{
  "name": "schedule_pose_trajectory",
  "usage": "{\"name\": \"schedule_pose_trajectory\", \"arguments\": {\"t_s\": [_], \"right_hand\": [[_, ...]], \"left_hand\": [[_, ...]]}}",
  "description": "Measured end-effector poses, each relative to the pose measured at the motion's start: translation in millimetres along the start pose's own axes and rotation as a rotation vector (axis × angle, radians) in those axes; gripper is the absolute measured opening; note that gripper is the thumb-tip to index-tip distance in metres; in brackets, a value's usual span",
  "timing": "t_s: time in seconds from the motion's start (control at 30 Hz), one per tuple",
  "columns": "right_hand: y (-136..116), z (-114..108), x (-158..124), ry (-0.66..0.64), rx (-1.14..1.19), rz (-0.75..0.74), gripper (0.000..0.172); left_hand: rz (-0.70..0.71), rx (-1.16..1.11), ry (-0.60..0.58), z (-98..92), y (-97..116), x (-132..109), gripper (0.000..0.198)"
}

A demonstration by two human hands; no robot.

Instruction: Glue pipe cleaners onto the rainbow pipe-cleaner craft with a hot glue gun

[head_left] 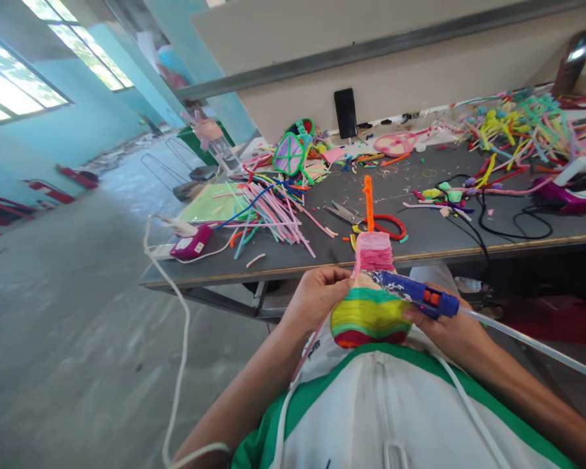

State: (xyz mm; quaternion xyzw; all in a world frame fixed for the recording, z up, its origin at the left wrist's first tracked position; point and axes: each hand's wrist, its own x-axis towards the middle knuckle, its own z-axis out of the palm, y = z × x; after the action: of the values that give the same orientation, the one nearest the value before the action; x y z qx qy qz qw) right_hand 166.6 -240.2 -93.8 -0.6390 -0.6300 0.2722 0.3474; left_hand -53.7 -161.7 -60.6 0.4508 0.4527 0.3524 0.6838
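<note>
Room for us along the front edge of the tabletop [439,233] between scissors [388,217] and dangling black cord [517,236], an orange peg [368,203] rising before the scissors, a purple power block [191,243] by our front left corner, heaped sticks [273,215] barring us just right of it

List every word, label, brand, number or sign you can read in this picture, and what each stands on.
None can be read with certainty.
Dark lettering on the white cloth beside the left forearm: too small and blurred.
Left-side purple socket box: any markings too small.
Blue glue gun: nothing legible.
</note>
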Motion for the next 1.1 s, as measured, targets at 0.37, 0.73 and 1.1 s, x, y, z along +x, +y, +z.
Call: {"name": "schedule_pose_trajectory", "arguments": {"t_s": [0.37, 0.73, 1.1], "right_hand": [[-0.7, 2.4, -2.3, -0.01, 0.04, 0.059, 0.029], [5.4, 7.9, -2.8, -0.059, 0.032, 0.09, 0.033], [2.8, 3.2, -10.2, -0.028, 0.088, -0.058, 0.022]], "left_hand": [[0.01, 0.012, -0.002, -0.2, -1.7, -0.2, 0.026], [-0.005, 0.011, 0.001, 0.0, 0.0, -0.6, 0.026], [0.003, -0.041, -0.016, 1.3, -0.1, -0.6, 0.021]]}}
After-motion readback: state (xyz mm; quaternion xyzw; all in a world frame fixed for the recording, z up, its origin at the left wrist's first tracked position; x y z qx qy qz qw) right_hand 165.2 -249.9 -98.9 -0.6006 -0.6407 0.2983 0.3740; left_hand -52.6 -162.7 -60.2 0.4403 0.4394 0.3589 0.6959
